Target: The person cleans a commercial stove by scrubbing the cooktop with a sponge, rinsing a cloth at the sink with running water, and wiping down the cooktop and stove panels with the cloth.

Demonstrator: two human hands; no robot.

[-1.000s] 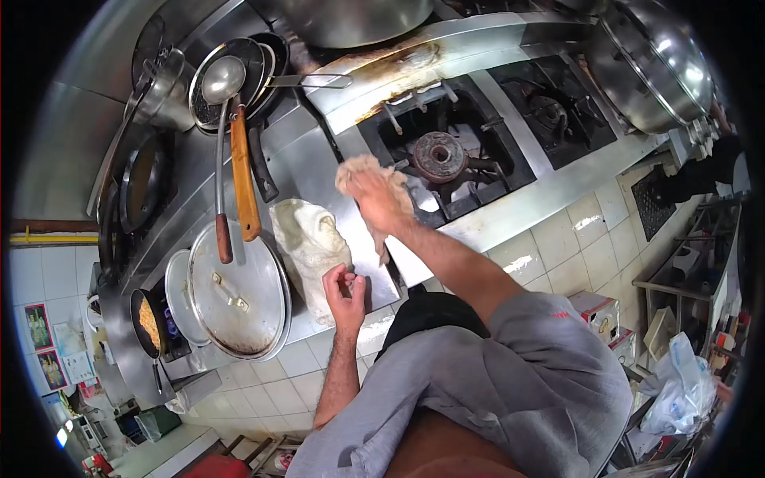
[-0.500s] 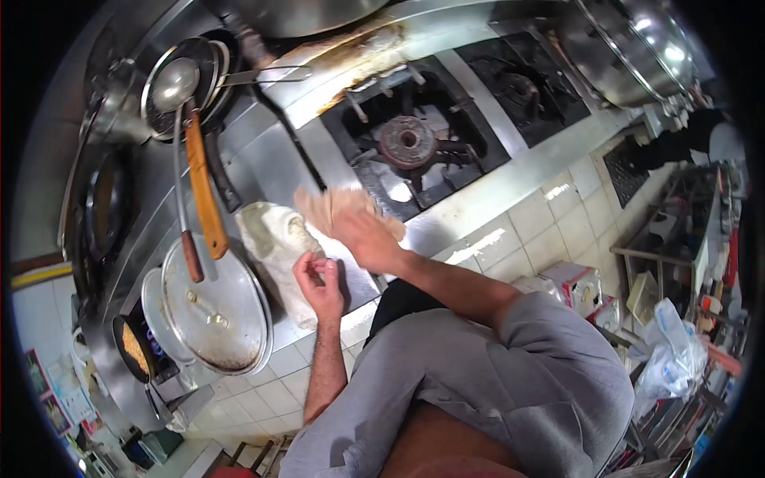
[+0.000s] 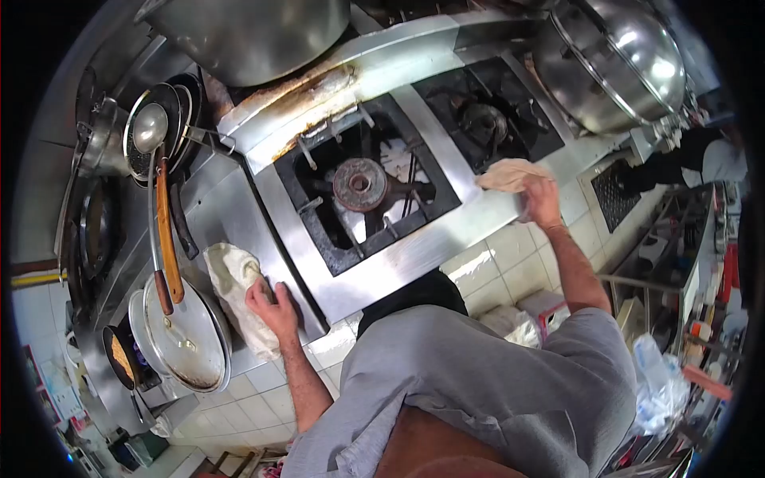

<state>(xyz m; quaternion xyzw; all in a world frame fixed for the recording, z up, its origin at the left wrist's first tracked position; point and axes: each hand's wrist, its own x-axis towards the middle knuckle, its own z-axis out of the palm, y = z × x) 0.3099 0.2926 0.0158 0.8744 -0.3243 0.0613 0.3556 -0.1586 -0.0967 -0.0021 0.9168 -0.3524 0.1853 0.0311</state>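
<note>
My right hand is closed on a tan cloth, which lies against the front steel edge of the stove near its right burner. On the left, my left hand rests at the edge of a folded off-white towel, fingers apart and lightly bent. That towel lies on the steel counter, beside the pot lids. Between my hands sits the nearer burner, its round rusty head inside a black grate.
Round metal lids carry a wooden handle and a ladle. A small pan holds browned food. Behind the stove stands a large pot; a big steel bowl is at right. Another person's dark clothing shows far right.
My right hand has carried the tan cloth rightward, from the stove's left edge to its front right. My left hand's fingers have spread beside the towel. The view has shifted.
</note>
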